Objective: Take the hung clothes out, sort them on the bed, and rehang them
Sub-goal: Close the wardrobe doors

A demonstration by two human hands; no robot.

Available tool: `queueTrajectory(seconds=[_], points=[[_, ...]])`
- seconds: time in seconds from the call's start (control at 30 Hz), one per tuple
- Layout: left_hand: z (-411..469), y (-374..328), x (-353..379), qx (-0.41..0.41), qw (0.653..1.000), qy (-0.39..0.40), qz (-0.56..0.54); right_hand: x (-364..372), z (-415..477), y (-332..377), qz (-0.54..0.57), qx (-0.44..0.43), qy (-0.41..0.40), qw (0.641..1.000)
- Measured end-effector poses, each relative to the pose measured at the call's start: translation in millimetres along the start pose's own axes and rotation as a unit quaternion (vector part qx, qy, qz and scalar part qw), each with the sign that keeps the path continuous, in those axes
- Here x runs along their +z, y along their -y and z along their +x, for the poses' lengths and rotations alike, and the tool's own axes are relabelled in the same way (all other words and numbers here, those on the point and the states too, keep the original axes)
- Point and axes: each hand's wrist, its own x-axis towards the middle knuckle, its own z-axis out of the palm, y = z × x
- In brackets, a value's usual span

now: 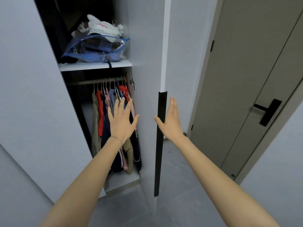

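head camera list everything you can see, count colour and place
hung clothes: several; red, navy, khaki, pink, blue; on the rail inside the wardrobe
hangers: several, pale, on the rail
rail: one, pale, under the shelf
shelf: one, white, above the rail
storage bag: one, clear with blue trim, on the shelf
soft item: one, white, on top of the bag
wardrobe doors: two, grey, both open
handle strip: one, black, on the right door's edge
room door: one, grey-beige, right
lever handle: one, black, on the room door
floor: grey tiles
left hand: open, in front of the clothes
right hand: open, by the handle strip
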Motion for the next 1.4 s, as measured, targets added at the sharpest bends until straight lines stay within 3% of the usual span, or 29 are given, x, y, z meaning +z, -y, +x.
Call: queueTrajectory(seconds=[0.2,0.37,0.57,0.73,1.03,1.2,1.4], points=[[-5.4,-1.0,-1.3,-0.002,1.000,-0.007,0.014,5.1,15.8,-5.6,0.168,0.085,0.071,0.980],[-11.7,7.4,-1.3,-0.007,0.999,0.015,0.035,16.2,20.3,-2.8,0.225,0.099,0.026,0.969],[-14.5,24.2,-1.6,-0.022,0.999,0.013,0.036,31.7,12.5,10.5,0.191,0.075,0.004,0.979],[-13.6,57.5,-5.2,-0.059,0.997,0.009,0.038,56.3,12.4,40.9,0.134,0.005,0.006,0.991],[-13.0,177.9,-28.8,-0.121,0.990,0.015,0.076,157.0,37.7,119.4,0.098,-0.097,0.050,0.989],[-2.6,259.2,-50.3,-0.136,0.983,0.007,0.124,231.6,73.2,166.6,0.075,-0.079,0.081,0.991],[18.4,334.7,-60.8,-0.136,0.982,0.005,0.130,299.6,111.4,196.5,0.069,-0.040,0.053,0.995]])
